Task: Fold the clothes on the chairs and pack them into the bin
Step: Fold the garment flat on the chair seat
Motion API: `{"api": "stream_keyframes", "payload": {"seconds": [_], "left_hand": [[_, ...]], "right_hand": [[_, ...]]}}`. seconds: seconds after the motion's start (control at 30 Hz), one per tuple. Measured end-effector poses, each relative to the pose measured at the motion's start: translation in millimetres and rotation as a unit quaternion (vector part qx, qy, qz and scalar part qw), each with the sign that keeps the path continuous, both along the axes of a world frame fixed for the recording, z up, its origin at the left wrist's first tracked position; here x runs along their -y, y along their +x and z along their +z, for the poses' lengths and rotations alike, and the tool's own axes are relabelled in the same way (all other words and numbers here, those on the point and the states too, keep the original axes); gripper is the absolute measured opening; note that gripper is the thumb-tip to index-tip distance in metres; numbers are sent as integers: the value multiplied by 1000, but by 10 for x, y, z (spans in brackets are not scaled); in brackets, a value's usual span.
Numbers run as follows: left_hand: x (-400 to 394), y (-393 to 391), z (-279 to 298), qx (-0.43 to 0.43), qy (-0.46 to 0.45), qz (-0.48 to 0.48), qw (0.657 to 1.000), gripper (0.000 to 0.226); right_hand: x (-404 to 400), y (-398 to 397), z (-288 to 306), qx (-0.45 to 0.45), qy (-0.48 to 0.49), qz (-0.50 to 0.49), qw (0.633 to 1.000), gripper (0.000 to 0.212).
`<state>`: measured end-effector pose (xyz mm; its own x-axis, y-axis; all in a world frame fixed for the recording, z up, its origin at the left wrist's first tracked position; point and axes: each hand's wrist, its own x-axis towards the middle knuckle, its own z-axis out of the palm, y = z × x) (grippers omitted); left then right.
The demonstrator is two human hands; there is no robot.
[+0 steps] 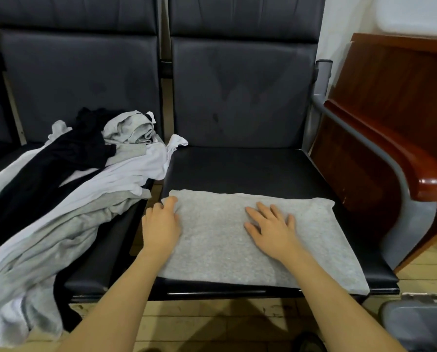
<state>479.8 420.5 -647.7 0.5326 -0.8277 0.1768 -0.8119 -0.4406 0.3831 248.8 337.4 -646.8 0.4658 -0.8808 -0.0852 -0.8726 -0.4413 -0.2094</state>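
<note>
On the black seat of the right-hand chair, toward its front edge: a folded grey garment, flat, roughly rectangular, front right corner hanging just past the seat lip. Pressed on that garment, right of its middle: right hand, palm down, fingers straight and spread, gripping nothing. At the garment's left edge, near the far left corner: left hand, fingers curled round the cloth edge, thumb on top — a pinching hold on the fabric.

Left of that chair, on the neighbouring chair: a loose pile of unfolded clothes — white, grey and black pieces tangled together, trailing over the seat front down to the floor. One white corner of the pile reaching across the gap, touching the right-hand chair's seat at its back left.

Right of the right-hand chair: grey metal armrest frame, then a reddish-brown wooden panel with a glossy rounded end. Below the chair's front right corner, at the picture's lower right edge: part of a grey plastic thing, possibly the bin, too cut off to tell.
</note>
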Motion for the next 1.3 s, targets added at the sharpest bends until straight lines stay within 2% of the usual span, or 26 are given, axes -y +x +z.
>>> {"api": "stream_keyframes", "payload": {"seconds": [0.1, 0.17, 0.23, 0.37, 0.53, 0.6, 0.73, 0.87, 0.97, 1.1, 1.2, 1.23, 1.3], "left_hand": [[-15, 2, 13, -56, -42, -13, 997, 34], [-45, 5, 87, -147, -109, -31, 983, 34], [-59, 33, 209, -184, -181, -32, 966, 33], [-95, 46, 485, -172, -260, -47, 949, 31], [-167, -69, 650, -159, -291, -113, 937, 32], [-133, -172, 665, -175, -304, -134, 927, 31], [24, -533, 641, -173, -298, -192, 919, 28], [174, -979, 634, -233, -243, -211, 918, 28], [309, -1265, 639, -283, -245, -185, 909, 27], [473, -1520, 703, -358, -294, -143, 875, 25], [542, -1677, 719, -390, -313, -145, 854, 22], [568, -1712, 699, -392, -288, -165, 858, 22], [625, -1717, 627, -369, -180, -211, 887, 26]], "right_hand": [[-28, 42, 1, -1, -1, 0, 1000, 52], [-69, 111, 1, -2, -1, 0, 1000, 52], [-128, 239, -5, -4, -9, 1, 1000, 53], [-284, 591, -36, 9, -20, 20, 1000, 54], [-327, 739, 16, 80, 7, 46, 996, 48], [-304, 596, 79, 109, -26, 54, 992, 45], [-203, 60, 135, 91, -96, 33, 991, 39], [-129, -459, 146, 38, -99, -9, 994, 39], [-115, -714, 99, 15, -83, -6, 996, 43], [-90, -822, 8, 78, -23, -11, 997, 42], [-54, -825, 12, 195, -21, -69, 978, 33], [-46, -826, 23, 241, -22, -99, 965, 30], [-30, -830, 35, 296, -26, -149, 943, 30]]}}
